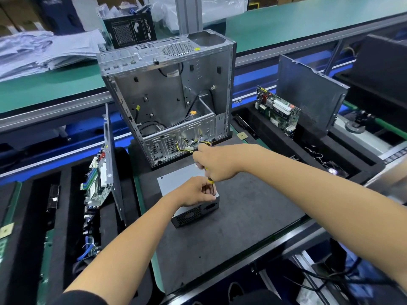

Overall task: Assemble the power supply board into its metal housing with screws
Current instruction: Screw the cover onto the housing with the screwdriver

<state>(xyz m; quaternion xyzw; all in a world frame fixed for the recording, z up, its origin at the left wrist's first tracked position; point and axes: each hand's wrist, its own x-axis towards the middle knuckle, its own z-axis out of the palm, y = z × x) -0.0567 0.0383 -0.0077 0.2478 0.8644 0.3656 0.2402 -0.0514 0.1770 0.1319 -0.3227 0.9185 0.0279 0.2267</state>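
power supply housing [176,183]: matt grey metal | mat [242,216]: matt black foam

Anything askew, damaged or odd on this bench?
Nothing looks damaged or spilled. The power supply unit lies flat on the dark mat, its cable bundle trailing toward the open computer case. Both hands work at its top corner.

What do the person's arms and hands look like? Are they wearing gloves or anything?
No gloves. Both the left hand and the right hand are bare, and so are both forearms. No watch, rings or wristbands show. The only clothing visible is a dark, black-looking sleeve on the left arm, at the bottom edge of the picture.
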